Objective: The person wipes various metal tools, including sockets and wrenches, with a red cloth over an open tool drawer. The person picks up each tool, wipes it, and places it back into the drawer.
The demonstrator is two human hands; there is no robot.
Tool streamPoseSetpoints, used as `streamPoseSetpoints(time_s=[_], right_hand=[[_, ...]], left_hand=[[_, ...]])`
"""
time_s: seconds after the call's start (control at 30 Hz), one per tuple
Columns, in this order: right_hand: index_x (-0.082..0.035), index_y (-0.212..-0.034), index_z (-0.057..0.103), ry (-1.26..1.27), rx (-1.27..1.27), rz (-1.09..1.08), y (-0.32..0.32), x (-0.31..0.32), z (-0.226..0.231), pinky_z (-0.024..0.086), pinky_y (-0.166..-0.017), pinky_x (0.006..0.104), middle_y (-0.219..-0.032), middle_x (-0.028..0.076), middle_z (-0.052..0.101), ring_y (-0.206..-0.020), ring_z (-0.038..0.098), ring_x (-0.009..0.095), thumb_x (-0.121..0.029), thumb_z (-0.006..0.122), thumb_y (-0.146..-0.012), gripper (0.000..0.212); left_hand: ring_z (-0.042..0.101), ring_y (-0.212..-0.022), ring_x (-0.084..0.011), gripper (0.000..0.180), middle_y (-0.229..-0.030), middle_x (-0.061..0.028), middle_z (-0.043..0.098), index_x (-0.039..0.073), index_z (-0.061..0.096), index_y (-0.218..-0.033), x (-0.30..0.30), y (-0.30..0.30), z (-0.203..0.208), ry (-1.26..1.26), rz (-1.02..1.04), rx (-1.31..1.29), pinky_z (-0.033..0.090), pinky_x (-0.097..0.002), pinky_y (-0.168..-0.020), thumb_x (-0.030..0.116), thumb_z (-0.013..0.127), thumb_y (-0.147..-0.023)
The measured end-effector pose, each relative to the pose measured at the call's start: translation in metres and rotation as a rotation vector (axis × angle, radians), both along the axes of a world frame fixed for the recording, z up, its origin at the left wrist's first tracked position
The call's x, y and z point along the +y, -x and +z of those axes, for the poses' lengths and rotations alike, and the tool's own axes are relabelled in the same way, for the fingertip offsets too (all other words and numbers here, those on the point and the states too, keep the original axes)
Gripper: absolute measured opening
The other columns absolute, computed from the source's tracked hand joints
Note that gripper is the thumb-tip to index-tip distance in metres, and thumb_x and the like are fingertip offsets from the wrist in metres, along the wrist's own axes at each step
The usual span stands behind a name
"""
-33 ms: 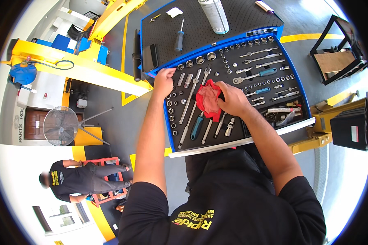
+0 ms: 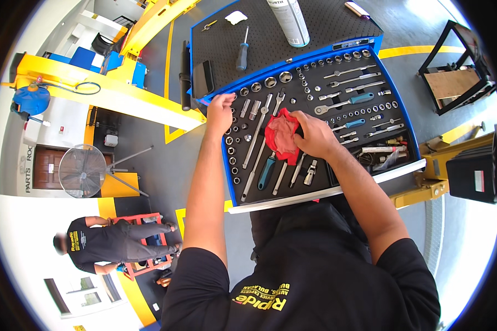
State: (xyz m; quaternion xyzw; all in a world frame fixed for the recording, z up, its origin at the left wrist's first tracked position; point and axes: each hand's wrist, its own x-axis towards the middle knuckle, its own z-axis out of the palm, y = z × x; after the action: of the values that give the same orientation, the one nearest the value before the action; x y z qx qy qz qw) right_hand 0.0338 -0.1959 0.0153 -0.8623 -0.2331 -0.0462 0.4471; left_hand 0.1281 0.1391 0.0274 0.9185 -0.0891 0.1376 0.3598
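A crumpled red cloth [image 2: 282, 138] is gripped in my right hand [image 2: 316, 135], over the middle of the open tool drawer [image 2: 315, 194]. Beneath the cloth lie long-handled tools, one a teal-handled ratchet [image 2: 266, 172], their upper parts partly covered. My left hand [image 2: 221, 115] is at the drawer's far left corner, beside the row of large sockets [image 2: 256, 87]. Its fingers are curled together, and whatever they may hold is hidden. Another ratchet with a teal handle [image 2: 345, 103] rests in the dark foam, right of the cloth. A universal joint [image 2: 310, 172] sits near the front edge.
On the cabinet top [image 2: 326, 22] stand a spray can [image 2: 290, 25], a screwdriver [image 2: 242, 52] and a phone [image 2: 203, 77]. A yellow lift arm [image 2: 116, 88] reaches in from the left. At lower left a person [image 2: 105, 243] is by a red cart [image 2: 149, 240].
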Motion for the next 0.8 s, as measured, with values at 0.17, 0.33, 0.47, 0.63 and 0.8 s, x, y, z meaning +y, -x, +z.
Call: streamPoseSetpoints(time_s=[0.17, 0.33, 0.47, 0.63, 0.8], right_hand=[[-0.003, -0.140, 0.051, -0.107, -0.011, 0.046, 0.004, 0.002, 0.011, 0.054, -0.100, 0.0481, -0.128, 0.024, 0.066, -0.117, 0.064, 0.044, -0.007, 0.067, -0.083, 0.059], [-0.002, -0.148, 0.047, -0.175, -0.012, 0.125, 0.009, 0.003, 0.029, 0.052, -0.104, 0.0477, -0.133, 0.025, 0.065, -0.122, 0.062, 0.044, -0.004, 0.067, -0.083, 0.068], [0.001, -0.144, 0.050, -0.124, 0.020, 0.092, 0.002, 0.004, 0.008, 0.051, -0.104, 0.0493, -0.133, 0.028, 0.064, -0.121, 0.062, 0.046, -0.005, 0.063, -0.083, 0.063], [0.002, -0.140, 0.054, -0.035, 0.077, 0.067, 0.002, 0.005, 0.014, 0.054, -0.101, 0.0487, -0.131, 0.026, 0.065, -0.117, 0.064, 0.045, -0.008, 0.064, -0.083, 0.058], [-0.001, -0.139, 0.056, -0.031, 0.096, 0.055, -0.002, 0.002, 0.010, 0.055, -0.098, 0.0482, -0.125, 0.024, 0.069, -0.115, 0.066, 0.043, -0.009, 0.064, -0.084, 0.057]], left_hand=[[0.073, -0.088, -0.0294, 0.034, -0.098, -0.0157, 0.072, 0.000, 0.073, -0.107, -0.012, 0.025, -0.009, -0.074, -0.040, -0.067, 0.059, -0.0354, -0.083, -0.016, 0.054, -0.084], [0.064, -0.109, -0.0346, 0.047, -0.110, -0.0129, 0.066, 0.008, 0.073, -0.120, -0.051, 0.018, 0.009, -0.336, -0.181, -0.081, 0.055, -0.0434, -0.094, -0.014, 0.058, -0.081], [0.062, -0.115, -0.0348, 0.048, -0.117, -0.0099, 0.065, 0.012, 0.069, -0.125, -0.053, 0.007, 0.015, -0.635, -0.254, -0.001, 0.054, -0.0458, -0.098, -0.007, 0.063, -0.082], [0.062, -0.114, -0.0367, 0.031, -0.111, -0.0128, 0.062, 0.010, 0.066, -0.112, -0.061, -0.003, 0.017, -0.671, -0.255, 0.030, 0.054, -0.0485, -0.096, -0.001, 0.067, -0.083], [0.061, -0.111, -0.0394, 0.028, -0.109, -0.0176, 0.061, 0.008, 0.061, -0.105, -0.070, -0.018, 0.018, -0.659, -0.245, 0.140, 0.052, -0.0499, -0.094, 0.016, 0.076, -0.083]])
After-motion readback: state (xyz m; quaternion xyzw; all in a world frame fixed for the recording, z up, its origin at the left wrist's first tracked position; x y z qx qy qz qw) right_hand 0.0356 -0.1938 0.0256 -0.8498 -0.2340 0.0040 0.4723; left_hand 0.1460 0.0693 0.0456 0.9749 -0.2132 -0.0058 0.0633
